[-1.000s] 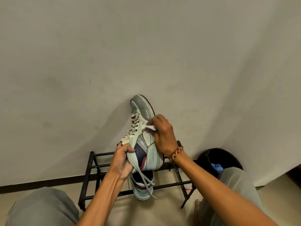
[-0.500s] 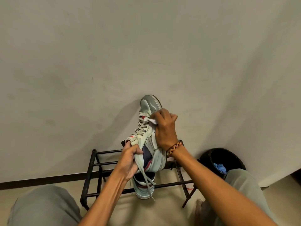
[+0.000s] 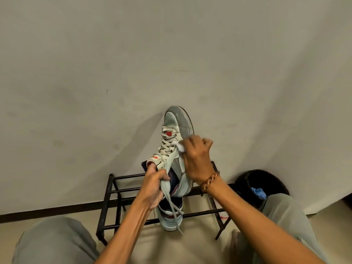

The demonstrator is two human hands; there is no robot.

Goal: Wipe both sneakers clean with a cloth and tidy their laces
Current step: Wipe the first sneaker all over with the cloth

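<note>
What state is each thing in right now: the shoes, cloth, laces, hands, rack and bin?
Held sneaker: lifted, toe up.
Laces: untied, ends dangling.
White cloth: bunched, pressed to the sneaker's side.
Left hand: grips the sneaker's tongue and collar.
Right hand: holds the cloth.
Second sneaker: resting on the rack.
Black rack: standing by the wall.
Black bin: open, something blue inside.

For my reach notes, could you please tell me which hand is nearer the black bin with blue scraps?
Right. The right hand is up-left of the black bin; the left hand lies further left.
</note>
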